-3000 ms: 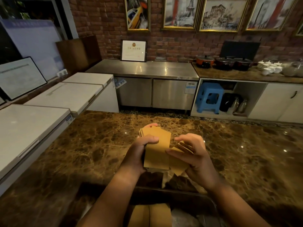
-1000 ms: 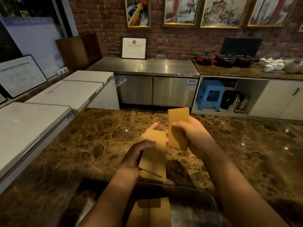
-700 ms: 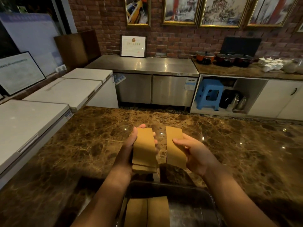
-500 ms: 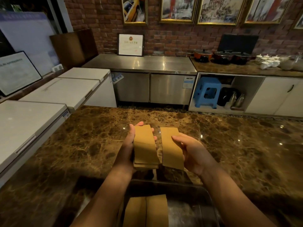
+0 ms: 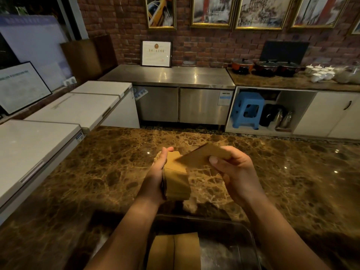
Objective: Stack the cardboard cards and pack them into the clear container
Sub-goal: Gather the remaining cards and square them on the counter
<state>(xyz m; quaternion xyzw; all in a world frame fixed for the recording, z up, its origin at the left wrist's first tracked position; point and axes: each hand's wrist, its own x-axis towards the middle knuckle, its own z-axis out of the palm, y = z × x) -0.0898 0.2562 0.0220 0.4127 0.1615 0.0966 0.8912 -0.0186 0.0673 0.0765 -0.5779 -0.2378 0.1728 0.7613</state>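
Over the marble counter [image 5: 116, 172] the right hand [image 5: 233, 172], which half a second ago held its card [image 5: 202, 157] upright beside the stack [image 5: 176, 180] gripped in the left hand [image 5: 155, 178], now tips it flat toward that stack, likely joining them before the container [image 5: 251, 236] below, already holding cards [image 5: 175, 250].

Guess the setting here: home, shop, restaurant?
Probably a restaurant or café service area: stainless steel undercounter fridge, white chest freezers, lidded pots beside stacked white teacups, and framed paintings on a brick wall.
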